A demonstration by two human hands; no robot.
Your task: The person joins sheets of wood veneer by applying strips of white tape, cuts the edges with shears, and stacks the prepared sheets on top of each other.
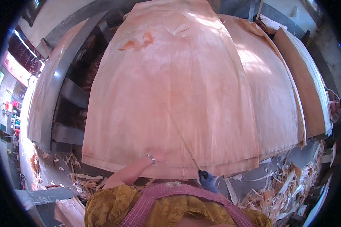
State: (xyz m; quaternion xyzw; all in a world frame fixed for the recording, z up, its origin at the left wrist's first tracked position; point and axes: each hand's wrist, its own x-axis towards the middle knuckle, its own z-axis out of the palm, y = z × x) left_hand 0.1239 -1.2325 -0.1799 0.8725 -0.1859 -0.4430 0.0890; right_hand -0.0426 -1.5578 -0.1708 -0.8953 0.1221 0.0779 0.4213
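Note:
A broad stack of thin, pale pinkish wood veneer sheets point(170, 90) lies in front of me. My left hand point(161, 155), with a silvery band at its wrist, is over the near edge of the top sheet. Motion smears its fingers into the wood's colour, so their pose is not readable. At the same edge, further right, my right hand point(207, 181) wears a blue-grey glove with black on it. It is closed around the near end of a long thin rod point(185, 145), which slants away to the left across the sheet.
More veneer stacks stand to the right point(267, 83) and the far right point(303, 87). At left is a grey frame point(74, 92) with dark gaps. A loose veneer scrap point(138, 41) lies on the top sheet. Torn strips point(284, 191) litter the floor at lower right.

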